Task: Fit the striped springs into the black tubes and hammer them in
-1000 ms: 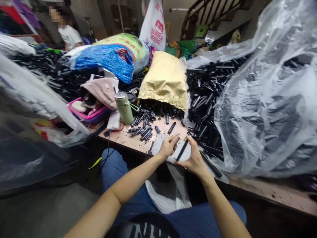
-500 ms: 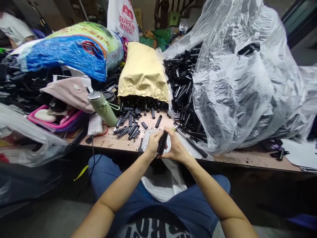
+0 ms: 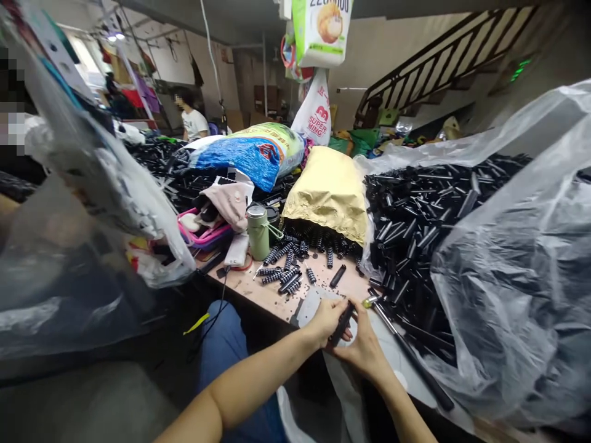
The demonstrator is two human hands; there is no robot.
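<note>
Over the front edge of the table, my left hand [image 3: 329, 319] grips a black tubular piece [image 3: 341, 324] from the left. My right hand [image 3: 364, 346] holds the same piece from the right, thumb and fingers at its two ends. The piece is tilted and partly covered by fingers. Beneath the hands lies a grey-white board [image 3: 310, 304]. Just right of them rests a long tool with a metal shaft and black handle [image 3: 427, 375], near a small yellow-green part [image 3: 369, 302]. A loose black piece [image 3: 338, 276] lies beyond the hands, beside several ridged black-and-white cylinders [image 3: 289, 275].
A yellow sack [image 3: 330, 184] spills cylinders onto the table. Black tubes [image 3: 410, 227] are heaped at right beside clear plastic sheeting [image 3: 508, 307]. A green flask [image 3: 258, 234], white power bank [image 3: 237, 251] and pink basket [image 3: 207, 237] stand left. A person [image 3: 194, 123] sits far back.
My view has swung left and up, so the table sits lower and further right, and the room behind shows. Both hands still hold the black tubular piece.
</note>
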